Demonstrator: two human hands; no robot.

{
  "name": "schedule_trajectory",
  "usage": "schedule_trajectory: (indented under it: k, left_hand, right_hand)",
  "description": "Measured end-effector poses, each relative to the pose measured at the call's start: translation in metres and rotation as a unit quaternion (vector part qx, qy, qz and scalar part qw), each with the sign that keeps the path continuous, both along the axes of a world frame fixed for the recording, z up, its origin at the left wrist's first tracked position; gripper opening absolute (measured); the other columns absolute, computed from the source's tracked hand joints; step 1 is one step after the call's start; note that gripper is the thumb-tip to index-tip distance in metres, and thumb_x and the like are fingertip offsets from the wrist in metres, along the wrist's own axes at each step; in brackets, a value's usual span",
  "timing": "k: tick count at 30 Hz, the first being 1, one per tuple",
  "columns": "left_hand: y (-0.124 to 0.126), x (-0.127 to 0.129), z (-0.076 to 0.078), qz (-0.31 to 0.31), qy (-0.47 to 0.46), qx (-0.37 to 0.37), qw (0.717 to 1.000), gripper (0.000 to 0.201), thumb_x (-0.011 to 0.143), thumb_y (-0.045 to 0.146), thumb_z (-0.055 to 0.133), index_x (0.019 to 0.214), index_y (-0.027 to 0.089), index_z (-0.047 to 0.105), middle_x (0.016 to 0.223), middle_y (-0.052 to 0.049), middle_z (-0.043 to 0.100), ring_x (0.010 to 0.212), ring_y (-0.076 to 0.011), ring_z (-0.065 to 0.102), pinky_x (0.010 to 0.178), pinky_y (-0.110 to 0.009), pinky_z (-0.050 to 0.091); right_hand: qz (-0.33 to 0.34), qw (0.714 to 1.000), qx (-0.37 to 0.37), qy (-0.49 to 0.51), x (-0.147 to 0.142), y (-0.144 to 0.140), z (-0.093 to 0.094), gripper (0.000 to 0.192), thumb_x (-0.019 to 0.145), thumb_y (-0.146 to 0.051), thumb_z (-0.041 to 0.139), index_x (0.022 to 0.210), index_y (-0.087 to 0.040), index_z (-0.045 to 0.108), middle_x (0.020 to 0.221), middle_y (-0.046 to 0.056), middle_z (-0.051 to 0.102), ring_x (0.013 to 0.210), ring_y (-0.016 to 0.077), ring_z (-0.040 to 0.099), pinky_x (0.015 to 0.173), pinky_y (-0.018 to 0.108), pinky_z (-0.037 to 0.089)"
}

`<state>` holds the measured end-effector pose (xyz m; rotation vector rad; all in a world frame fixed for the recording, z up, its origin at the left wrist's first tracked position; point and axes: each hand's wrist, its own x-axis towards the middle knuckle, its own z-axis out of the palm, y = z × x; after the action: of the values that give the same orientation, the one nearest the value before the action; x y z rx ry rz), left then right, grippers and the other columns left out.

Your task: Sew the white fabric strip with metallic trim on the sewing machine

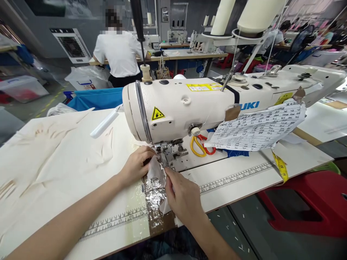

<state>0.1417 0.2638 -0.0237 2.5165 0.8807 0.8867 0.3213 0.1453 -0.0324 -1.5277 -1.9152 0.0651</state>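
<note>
A small piece of thin white fabric (154, 169) lies at the needle area of a white sewing machine (173, 108), above brown and clear tape on the table edge. My left hand (136, 164) is closed on its left side, close to the presser foot (162, 159). From the front right my right hand (182, 193) pinches the fabric's other edge, thumb and forefinger together beside the foot. The fingertips of both hands are partly hidden. Just behind the foot rest scissors (198, 146) with yellow and red handles.
Cream fabric pieces (40, 144) cover the table's left side. A handwritten sheet (257, 126) hangs on the machine, with a yellow tape measure (280, 167) below it. A red stool (306, 206) stands at right. Ahead, a person in a white shirt (119, 54) sits at another table.
</note>
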Motion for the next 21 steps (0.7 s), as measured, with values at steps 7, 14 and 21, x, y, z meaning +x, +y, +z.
schedule_trajectory:
  k: [7,14,21]
  left_hand:
    - [-0.0002,0.0020,-0.0001,0.010,0.024,-0.003,1.000,0.014,0.098,0.028,0.049,0.095,0.019,0.058,0.098,-0.007,0.066,0.091,-0.0186,0.062,0.078,-0.032,0.055]
    - [-0.0020,0.0025,-0.0001,0.021,0.007,0.011,1.000,0.018,0.099,0.022,0.047,0.083,0.019,0.054,0.094,-0.004,0.066,0.090,-0.0165,0.064,0.075,-0.029,0.055]
    - [-0.0045,0.0054,0.0007,-0.035,0.045,0.161,0.985,0.014,0.098,0.012,0.045,0.092,0.015,0.058,0.095,-0.007,0.065,0.087,-0.0184,0.061,0.075,-0.031,0.057]
  right_hand:
    - [0.004,1.000,-0.006,-0.010,0.0001,0.0010,0.0011,0.036,0.098,-0.012,0.039,0.122,-0.011,0.065,0.096,0.009,0.077,0.074,0.0191,0.072,0.056,0.027,0.045]
    - [-0.005,1.000,-0.005,-0.012,-0.0004,-0.0010,0.0008,0.035,0.095,-0.011,0.042,0.120,-0.010,0.066,0.093,0.009,0.078,0.071,0.0186,0.073,0.056,0.026,0.044]
    - [-0.016,0.999,0.000,-0.047,-0.0035,0.0020,0.0008,0.034,0.096,-0.012,0.042,0.120,-0.008,0.067,0.091,0.009,0.079,0.069,0.0191,0.074,0.052,0.026,0.047]
